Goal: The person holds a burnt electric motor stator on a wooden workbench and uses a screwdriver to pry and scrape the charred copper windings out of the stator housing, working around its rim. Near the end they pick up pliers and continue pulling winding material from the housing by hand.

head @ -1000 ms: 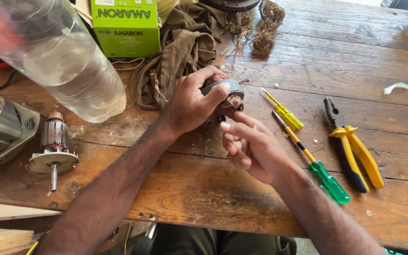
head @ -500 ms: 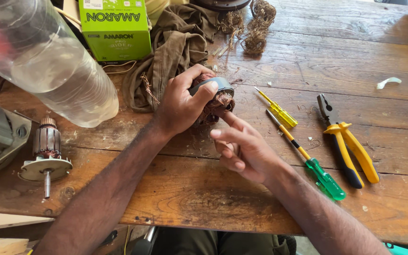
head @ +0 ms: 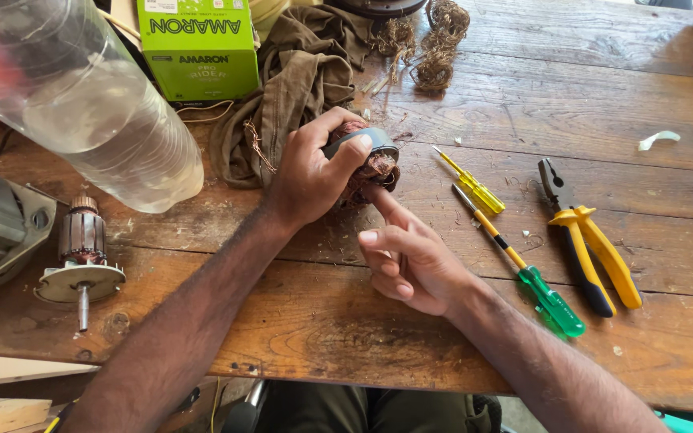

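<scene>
- The left hand point(head: 306, 180) grips a motor stator point(head: 366, 160) wound with copper wire — thumb over its grey rim.
- The right hand point(head: 411, 261) pokes its forefinger into the windings.
- On the wooden workbench point(head: 523, 96), right: two screwdrivers, yellow point(head: 471, 183) and green-handled point(head: 535, 281), and yellow-handled pliers point(head: 591, 240).
- Left: a motor armature point(head: 82, 256), a clear plastic bottle point(head: 90, 104), a green box point(head: 198, 44) and an olive rag point(head: 298, 72).

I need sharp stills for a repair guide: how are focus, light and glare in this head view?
Head view: the clear plastic bottle close to the lens is large, soft and shows bright glare; the left hand, the wound motor part it grips and the right hand are fairly sharp; sunlight on the wooden table is strong at upper right, with a short shadow beside the pliers.
</scene>
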